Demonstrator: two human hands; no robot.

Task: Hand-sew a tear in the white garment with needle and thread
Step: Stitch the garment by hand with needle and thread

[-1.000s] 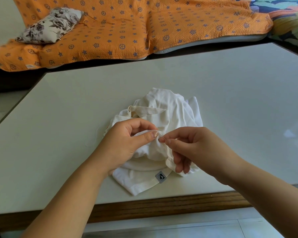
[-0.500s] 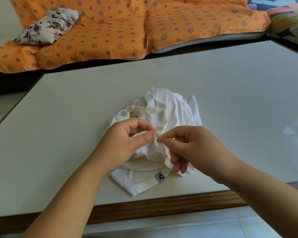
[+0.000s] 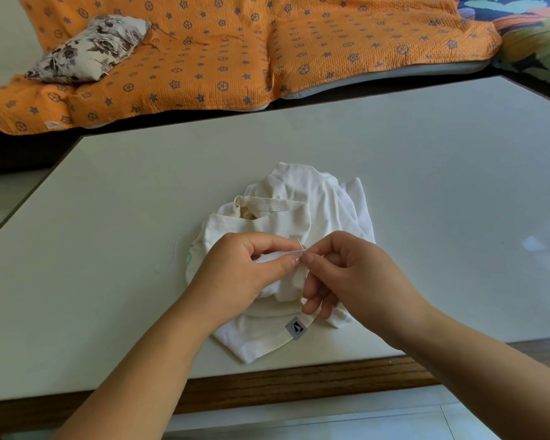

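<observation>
Right hand still pinches needle at garment

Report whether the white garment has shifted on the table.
No. The white garment stays put: its grey label is as near the table edge as before.

Tip-to-tip: left hand, right hand

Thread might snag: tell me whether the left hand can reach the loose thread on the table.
Probably yes: loose thread lies beside left hand, nothing between, but its fingers pinch the garment.
</observation>
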